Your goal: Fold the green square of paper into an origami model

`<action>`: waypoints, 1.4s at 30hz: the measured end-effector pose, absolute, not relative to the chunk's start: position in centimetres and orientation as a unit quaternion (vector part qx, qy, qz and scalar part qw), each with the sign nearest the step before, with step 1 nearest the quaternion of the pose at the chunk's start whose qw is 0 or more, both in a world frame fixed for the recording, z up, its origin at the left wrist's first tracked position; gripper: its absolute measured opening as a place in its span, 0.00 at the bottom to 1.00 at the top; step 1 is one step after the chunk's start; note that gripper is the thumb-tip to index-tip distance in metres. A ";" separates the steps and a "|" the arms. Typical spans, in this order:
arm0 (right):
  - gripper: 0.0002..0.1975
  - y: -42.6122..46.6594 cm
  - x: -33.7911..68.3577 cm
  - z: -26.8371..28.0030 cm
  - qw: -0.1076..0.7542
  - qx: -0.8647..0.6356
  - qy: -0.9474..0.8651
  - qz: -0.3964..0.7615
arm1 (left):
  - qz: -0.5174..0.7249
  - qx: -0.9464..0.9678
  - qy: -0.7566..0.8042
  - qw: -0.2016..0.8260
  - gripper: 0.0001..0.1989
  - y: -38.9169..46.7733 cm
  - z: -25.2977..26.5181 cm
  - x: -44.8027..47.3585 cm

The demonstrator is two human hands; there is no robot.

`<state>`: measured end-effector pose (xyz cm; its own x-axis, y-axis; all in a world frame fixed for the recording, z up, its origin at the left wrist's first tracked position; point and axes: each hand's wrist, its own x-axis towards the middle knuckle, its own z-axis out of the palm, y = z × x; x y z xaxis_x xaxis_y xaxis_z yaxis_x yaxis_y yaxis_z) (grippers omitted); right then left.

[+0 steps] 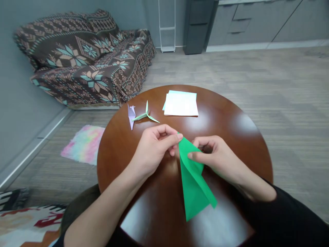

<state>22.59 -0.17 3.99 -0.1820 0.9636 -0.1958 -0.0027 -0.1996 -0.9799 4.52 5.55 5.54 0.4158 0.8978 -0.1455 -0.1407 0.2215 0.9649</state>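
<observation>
A green sheet of folded paper (193, 185) hangs between my two hands above the round table, its lower end fanned into pointed corners. My left hand (156, 145) pinches its top tip between thumb and fingers. On the paper's right edge, my right hand (216, 156) grips with the thumb in front and fingers behind. Beyond my left hand lie a pale green folded-paper piece (146, 115) with three thin arms and a purple folded-paper piece (131, 116). A stack of paper sheets (181, 104), white on top with light blue beneath, rests farther back.
The round brown table (115, 151) is glossy and reflects light. A sofa (84, 61) with a patterned cover stands at the back left. A fluffy pastel rug (83, 144) lies on the floor to the left. Grey cabinets (252, 24) line the far wall.
</observation>
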 end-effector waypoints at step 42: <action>0.03 -2.2 22.5 5.5 0.387 -0.468 -0.790 -0.084 | 0.357 0.428 0.361 0.748 0.12 5.4 5.5 4.3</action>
<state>22.50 -2.16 5.54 -0.2624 0.6740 0.6906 0.8047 0.5478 -0.2289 4.31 5.38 5.47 0.4853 0.8425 -0.2339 -0.2248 0.3788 0.8977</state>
